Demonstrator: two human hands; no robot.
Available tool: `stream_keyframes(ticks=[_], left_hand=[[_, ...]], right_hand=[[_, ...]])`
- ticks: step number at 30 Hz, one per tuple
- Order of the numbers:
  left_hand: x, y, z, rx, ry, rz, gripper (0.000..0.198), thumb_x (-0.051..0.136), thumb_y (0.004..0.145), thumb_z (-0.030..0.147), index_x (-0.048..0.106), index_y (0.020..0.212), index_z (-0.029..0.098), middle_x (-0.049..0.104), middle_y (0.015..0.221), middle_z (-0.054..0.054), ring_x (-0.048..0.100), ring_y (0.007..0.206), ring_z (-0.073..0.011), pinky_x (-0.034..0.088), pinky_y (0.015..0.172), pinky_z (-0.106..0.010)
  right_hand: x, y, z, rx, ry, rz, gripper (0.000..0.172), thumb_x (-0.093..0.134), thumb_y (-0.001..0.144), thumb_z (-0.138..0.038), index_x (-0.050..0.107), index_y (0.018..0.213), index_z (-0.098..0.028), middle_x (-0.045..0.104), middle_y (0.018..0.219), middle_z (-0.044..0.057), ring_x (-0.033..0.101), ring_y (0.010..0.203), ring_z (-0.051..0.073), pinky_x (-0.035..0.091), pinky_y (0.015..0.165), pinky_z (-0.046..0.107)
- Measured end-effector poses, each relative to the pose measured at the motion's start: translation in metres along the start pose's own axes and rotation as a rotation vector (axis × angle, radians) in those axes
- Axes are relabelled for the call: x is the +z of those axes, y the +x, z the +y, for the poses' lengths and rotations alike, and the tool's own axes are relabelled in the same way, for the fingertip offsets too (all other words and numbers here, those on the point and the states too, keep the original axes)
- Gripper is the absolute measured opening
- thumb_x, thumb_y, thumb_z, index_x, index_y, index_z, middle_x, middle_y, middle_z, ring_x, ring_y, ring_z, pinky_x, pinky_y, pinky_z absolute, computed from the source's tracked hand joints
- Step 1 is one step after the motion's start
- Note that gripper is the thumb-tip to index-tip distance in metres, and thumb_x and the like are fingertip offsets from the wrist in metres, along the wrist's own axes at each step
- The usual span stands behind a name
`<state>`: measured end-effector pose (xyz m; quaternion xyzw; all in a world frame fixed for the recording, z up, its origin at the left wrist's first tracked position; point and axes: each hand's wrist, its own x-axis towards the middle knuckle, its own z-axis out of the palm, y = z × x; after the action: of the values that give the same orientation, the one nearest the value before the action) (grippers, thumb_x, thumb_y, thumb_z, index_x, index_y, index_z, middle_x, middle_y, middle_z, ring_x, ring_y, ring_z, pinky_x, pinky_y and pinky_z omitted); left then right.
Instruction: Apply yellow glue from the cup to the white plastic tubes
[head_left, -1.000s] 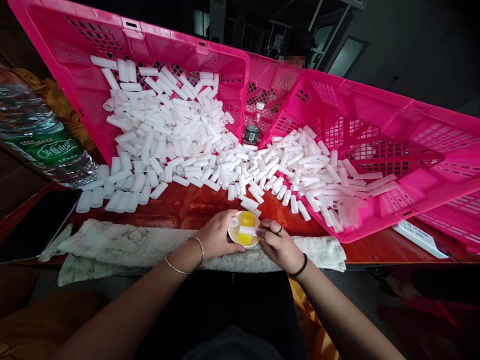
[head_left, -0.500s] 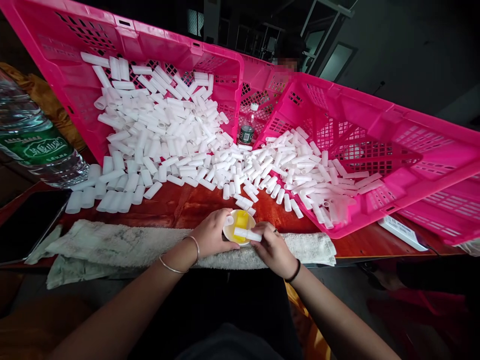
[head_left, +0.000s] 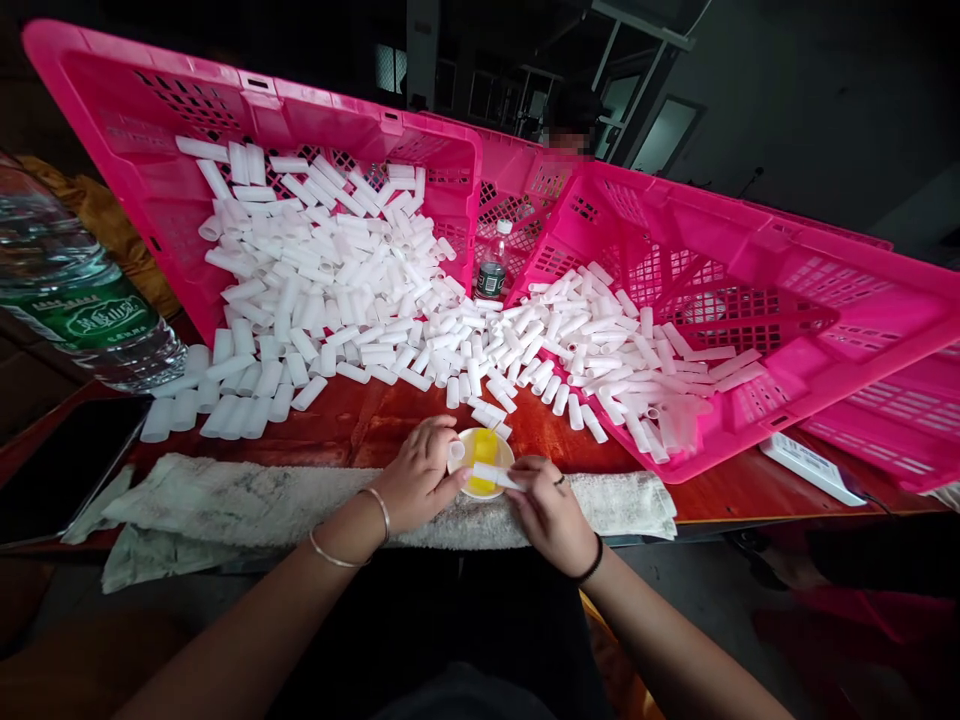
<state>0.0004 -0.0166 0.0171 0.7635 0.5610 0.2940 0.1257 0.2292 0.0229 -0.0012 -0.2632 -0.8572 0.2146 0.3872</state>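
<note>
My left hand (head_left: 421, 478) is closed round a short white plastic tube (head_left: 456, 451), whose round end faces up at the left rim of a small white bowl (head_left: 507, 452). Yellow liquid (head_left: 484, 440) lies in the bowl. From the right, my right hand (head_left: 551, 510) pinches a white tube (head_left: 493, 475) that lies slantwise over the bowl, its far end close to my left thumb. Whether that end touches the thumb or the liquid, I cannot tell. Several loose white tubes (head_left: 491, 412) lie just behind the bowl.
Two pink crates (head_left: 360, 125) (head_left: 750, 420) lie tipped on their sides, white tubes (head_left: 337, 250) spilling out of them. A folded towel (head_left: 247, 500) runs along the table edge. Around stand a large water bottle (head_left: 82, 300), a small bottle (head_left: 493, 265), a phone (head_left: 60, 465) and a white power strip (head_left: 810, 468).
My left thumb has moved up from the bowl's lower rim toward the right hand's tube. The right hand's tube now tilts down more to the right. The camera view has shifted slightly.
</note>
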Motion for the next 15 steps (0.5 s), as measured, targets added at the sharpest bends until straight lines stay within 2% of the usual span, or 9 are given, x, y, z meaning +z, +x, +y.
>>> stream_keyframes(ticks=[2,5,8,11,13,15], left_hand=[[-0.007,-0.003,0.008,0.034,0.028,-0.036,0.022,0.038,0.091,0.023,0.046,0.110,0.015,0.056,0.113,-0.015,0.054,0.108,-0.0252,0.047,0.092,-0.043],[-0.016,-0.005,0.023,0.122,0.116,-0.031,0.021,0.040,0.090,0.018,0.048,0.110,0.017,0.060,0.103,-0.011,0.057,0.096,-0.0232,0.051,0.083,-0.039],[-0.022,-0.006,0.036,0.181,0.256,0.028,0.021,0.043,0.091,0.020,0.052,0.110,0.017,0.061,0.100,-0.010,0.057,0.092,-0.0245,0.049,0.082,-0.040],[-0.028,-0.010,0.049,0.186,0.320,-0.013,0.021,0.042,0.092,0.023,0.056,0.107,0.017,0.064,0.091,-0.009,0.057,0.084,-0.0248,0.048,0.076,-0.041],[-0.031,-0.014,0.058,0.125,0.224,-0.069,0.020,0.041,0.091,0.025,0.057,0.102,0.018,0.064,0.087,-0.009,0.057,0.080,-0.0242,0.047,0.072,-0.039],[-0.035,-0.019,0.068,0.004,-0.001,-0.133,0.017,0.043,0.090,0.027,0.057,0.095,0.019,0.063,0.084,-0.007,0.056,0.077,-0.0217,0.045,0.070,-0.035]], right_hand=[[-0.003,0.004,-0.012,0.175,0.217,0.124,0.017,0.052,0.089,-0.020,0.053,0.106,-0.023,0.058,0.097,0.008,0.060,0.085,0.019,0.054,0.073,0.035],[-0.011,0.011,-0.031,0.320,0.436,0.168,0.015,0.054,0.089,-0.027,0.054,0.103,-0.023,0.059,0.089,0.005,0.058,0.071,0.015,0.052,0.062,0.027],[-0.023,0.017,-0.045,0.335,0.441,0.092,0.014,0.058,0.087,-0.030,0.059,0.098,-0.021,0.059,0.089,0.006,0.058,0.072,0.015,0.050,0.059,0.026],[-0.036,0.021,-0.052,0.331,0.371,-0.025,0.014,0.057,0.087,-0.030,0.061,0.097,-0.020,0.059,0.083,0.005,0.057,0.065,0.014,0.048,0.055,0.026],[-0.045,0.023,-0.056,0.313,0.323,-0.092,0.014,0.056,0.088,-0.030,0.060,0.096,-0.020,0.059,0.077,0.003,0.056,0.059,0.013,0.048,0.054,0.025],[-0.054,0.027,-0.061,0.253,0.264,-0.129,0.013,0.054,0.089,-0.030,0.058,0.095,-0.020,0.060,0.075,0.002,0.057,0.059,0.013,0.048,0.057,0.026]])
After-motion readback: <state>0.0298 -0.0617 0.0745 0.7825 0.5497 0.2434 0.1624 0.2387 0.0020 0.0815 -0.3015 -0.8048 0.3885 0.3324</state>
